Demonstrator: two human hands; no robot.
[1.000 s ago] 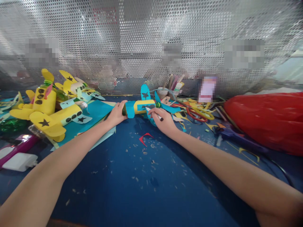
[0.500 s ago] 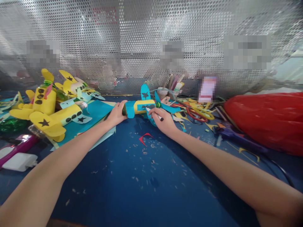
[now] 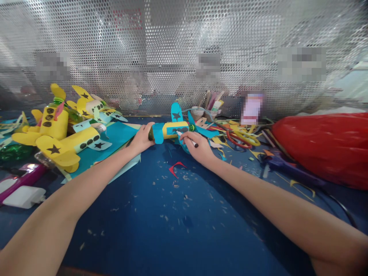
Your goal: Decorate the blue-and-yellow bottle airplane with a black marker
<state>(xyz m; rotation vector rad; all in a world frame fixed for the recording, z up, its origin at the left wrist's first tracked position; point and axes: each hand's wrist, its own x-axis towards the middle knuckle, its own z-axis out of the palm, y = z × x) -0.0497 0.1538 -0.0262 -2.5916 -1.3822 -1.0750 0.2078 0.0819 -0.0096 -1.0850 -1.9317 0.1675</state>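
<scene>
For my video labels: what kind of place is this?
Likely a craft workbench: yellow paper planes lie at the left, red-handled scissors and paper scraps at the right, with a perforated metal screen behind.

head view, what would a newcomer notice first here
The blue and yellow paper plane at the far middle, one end held by the left hand while the right hand holds a marker to it. Then the yellow planes heaped at left and the red bag at right.

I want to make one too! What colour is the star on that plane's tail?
The star is black, on a blue tail fin; the head view shows it.
</scene>
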